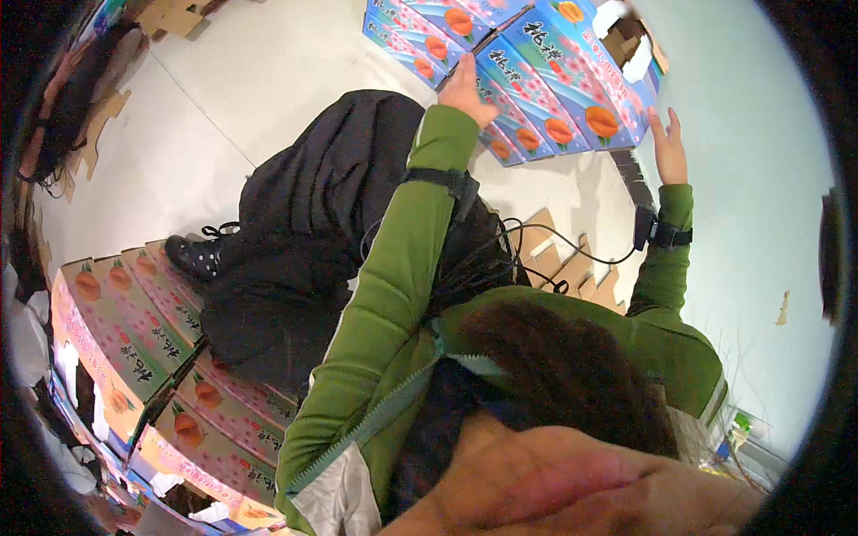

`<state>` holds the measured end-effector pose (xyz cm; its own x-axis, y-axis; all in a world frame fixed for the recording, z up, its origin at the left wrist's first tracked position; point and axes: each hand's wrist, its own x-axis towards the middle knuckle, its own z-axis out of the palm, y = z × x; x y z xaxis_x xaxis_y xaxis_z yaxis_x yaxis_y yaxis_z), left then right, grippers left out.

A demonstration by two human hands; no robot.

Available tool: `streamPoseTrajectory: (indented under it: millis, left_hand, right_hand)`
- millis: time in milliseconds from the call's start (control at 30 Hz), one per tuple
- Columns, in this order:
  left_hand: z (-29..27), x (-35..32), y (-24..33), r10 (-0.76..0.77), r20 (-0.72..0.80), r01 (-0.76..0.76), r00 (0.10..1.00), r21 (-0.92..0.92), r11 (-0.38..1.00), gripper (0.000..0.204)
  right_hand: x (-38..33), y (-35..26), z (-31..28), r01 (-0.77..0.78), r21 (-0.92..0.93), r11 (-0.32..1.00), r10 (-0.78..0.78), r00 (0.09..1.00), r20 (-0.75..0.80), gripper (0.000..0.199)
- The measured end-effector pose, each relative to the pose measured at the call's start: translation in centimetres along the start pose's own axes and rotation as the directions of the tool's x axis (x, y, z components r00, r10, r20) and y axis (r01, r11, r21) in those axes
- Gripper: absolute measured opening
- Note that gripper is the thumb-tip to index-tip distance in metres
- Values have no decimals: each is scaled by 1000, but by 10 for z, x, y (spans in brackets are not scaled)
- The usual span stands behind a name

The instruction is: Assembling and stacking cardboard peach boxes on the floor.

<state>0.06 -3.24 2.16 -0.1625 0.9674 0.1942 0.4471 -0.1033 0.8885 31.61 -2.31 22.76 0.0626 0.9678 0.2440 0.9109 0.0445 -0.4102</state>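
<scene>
Toward the far side, a stack of blue and pink gift boxes point(550, 85) printed with orange fruit and blossoms stands on the floor. My left hand point(466, 94) lies against the stack's left side, beside the gap to a neighbouring stack of similar boxes point(420, 36). Its fingers are stretched out and partly hidden by the cartons. At the stack's right end, my right hand point(668, 147) is upright with fingers extended, near or touching the edge. Whether it makes contact I cannot tell. The boxes sit between my two hands.
Pink and beige fruit-printed boxes point(134, 326) stack up at the lower left, beside my shoe point(192, 257). Torn brown cardboard point(572, 268) lies by my knees, under a black cable point(590, 255). A pale wall point(751, 179) rises close on the right.
</scene>
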Motion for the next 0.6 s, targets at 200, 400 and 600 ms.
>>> streamPoseTrajectory:
  millis: [200, 400, 600]
  left_hand:
    - [-5, 1, 7, 197, -76, -197, 978, 7, 980, 102]
    - [-1, -2, 7, 193, -62, -193, 979, 7, 981, 104]
    - [-1, -3, 9, 173, -18, -173, 985, -6, 985, 104]
  right_hand:
    - [1, 9, 41, -43, 388, 921, 28, 999, 43, 84]
    - [-9, 0, 50, -72, 691, 720, 5, 995, 99, 81]
    - [-1, 9, 60, 65, 506, 860, -51, 998, -42, 87]
